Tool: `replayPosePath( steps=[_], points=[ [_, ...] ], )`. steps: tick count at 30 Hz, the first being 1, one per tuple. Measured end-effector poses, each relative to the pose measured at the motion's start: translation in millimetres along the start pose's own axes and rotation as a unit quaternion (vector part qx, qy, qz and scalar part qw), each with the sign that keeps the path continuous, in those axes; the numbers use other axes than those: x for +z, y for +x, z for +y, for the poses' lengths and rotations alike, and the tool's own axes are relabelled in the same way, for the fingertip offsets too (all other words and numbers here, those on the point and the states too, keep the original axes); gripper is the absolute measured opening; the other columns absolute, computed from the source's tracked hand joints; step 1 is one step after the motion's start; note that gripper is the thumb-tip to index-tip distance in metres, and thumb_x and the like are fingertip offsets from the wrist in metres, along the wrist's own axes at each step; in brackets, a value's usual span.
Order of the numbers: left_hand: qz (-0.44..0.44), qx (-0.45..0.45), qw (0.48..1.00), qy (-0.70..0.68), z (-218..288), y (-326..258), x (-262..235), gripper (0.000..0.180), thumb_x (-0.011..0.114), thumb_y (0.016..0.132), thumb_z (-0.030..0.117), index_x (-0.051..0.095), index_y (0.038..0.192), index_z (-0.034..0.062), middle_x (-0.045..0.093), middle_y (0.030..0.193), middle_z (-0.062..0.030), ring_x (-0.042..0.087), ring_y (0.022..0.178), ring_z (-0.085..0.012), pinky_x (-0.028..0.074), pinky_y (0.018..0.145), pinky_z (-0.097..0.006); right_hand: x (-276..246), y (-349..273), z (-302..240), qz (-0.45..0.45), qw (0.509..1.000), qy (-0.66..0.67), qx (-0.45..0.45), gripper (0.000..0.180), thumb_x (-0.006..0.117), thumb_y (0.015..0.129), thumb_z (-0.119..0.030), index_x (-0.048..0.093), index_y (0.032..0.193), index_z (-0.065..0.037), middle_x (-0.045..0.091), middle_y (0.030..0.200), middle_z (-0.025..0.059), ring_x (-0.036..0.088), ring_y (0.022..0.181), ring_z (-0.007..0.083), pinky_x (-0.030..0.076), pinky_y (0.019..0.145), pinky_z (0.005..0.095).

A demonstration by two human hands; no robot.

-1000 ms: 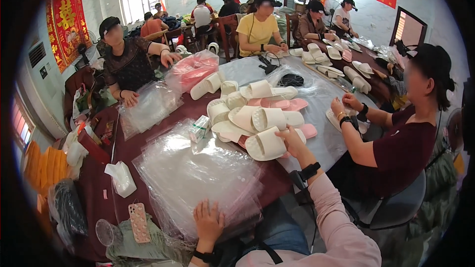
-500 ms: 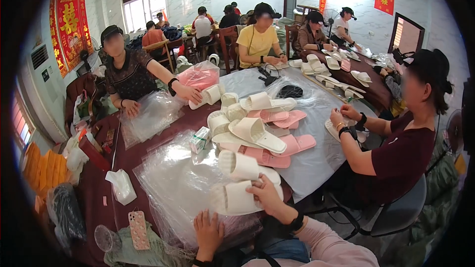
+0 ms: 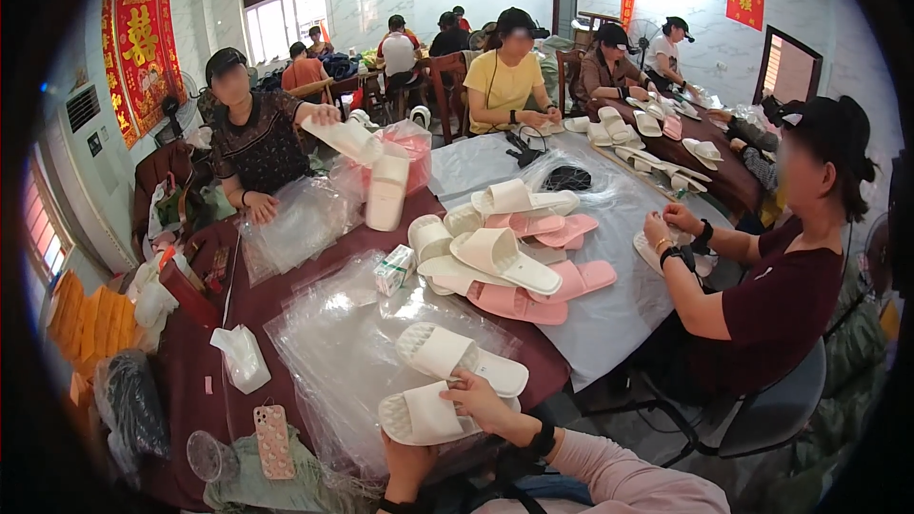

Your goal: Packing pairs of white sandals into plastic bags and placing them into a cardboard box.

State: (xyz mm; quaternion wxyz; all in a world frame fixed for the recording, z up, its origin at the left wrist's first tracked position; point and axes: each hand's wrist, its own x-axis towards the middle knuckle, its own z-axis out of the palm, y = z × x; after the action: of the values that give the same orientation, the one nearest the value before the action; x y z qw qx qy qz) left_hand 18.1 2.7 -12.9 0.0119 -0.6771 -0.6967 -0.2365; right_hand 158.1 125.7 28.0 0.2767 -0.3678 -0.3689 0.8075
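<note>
My right hand (image 3: 481,406) is closed on the strap of a white slipper (image 3: 411,417) in front of me. A second white slipper (image 3: 500,376) lies just beyond it, above the clear plastic bags (image 3: 324,338). My left hand (image 3: 407,466) is at the near edge of the held slipper, and its fingers are mostly hidden by the sole. Farther off, a pile of white slippers (image 3: 505,262) and pink slippers (image 3: 519,305) rests on the table.
A small box (image 3: 394,269) stands left of the pile. Tissues (image 3: 243,359), a patterned phone (image 3: 274,443) and a clear cup (image 3: 209,457) are at my left. Across the table, a person in a dark top (image 3: 257,138) handles white slippers; another in maroon (image 3: 776,295) works at my right.
My right hand has brought the white slippers left and nearer. My left hand, earlier flat on the bags, is now partly behind a slipper. The person opposite has lifted a white slipper.
</note>
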Motion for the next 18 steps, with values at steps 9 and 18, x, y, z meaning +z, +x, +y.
replayPosePath(
  steps=[9,18],
  points=[
    [0.046,0.009,0.998,0.042,4,1,-3,0.043,0.063,0.080,0.031,0.061,0.115,0.0067,0.054,0.121,-0.0226,0.046,0.118,-0.0416,0.033,0.102,-0.053,-3,0,22,0.156,0.973,0.049,-0.164,0.058,0.059,0.084,0.004,0.038,0.138,0.001,0.057,0.097,0.0026,0.056,0.082,0.0096,0.048,0.069,0.0236],
    [0.056,0.013,0.997,0.051,6,3,-3,0.042,0.062,0.083,0.031,0.061,0.118,0.0068,0.052,0.127,-0.0198,0.045,0.120,-0.0379,0.032,0.104,-0.050,-19,-1,5,0.094,0.986,0.069,-0.116,0.058,0.057,0.086,-0.001,0.034,0.140,-0.004,0.051,0.095,0.0002,0.053,0.081,0.0086,0.047,0.065,0.0235]
  ],
)
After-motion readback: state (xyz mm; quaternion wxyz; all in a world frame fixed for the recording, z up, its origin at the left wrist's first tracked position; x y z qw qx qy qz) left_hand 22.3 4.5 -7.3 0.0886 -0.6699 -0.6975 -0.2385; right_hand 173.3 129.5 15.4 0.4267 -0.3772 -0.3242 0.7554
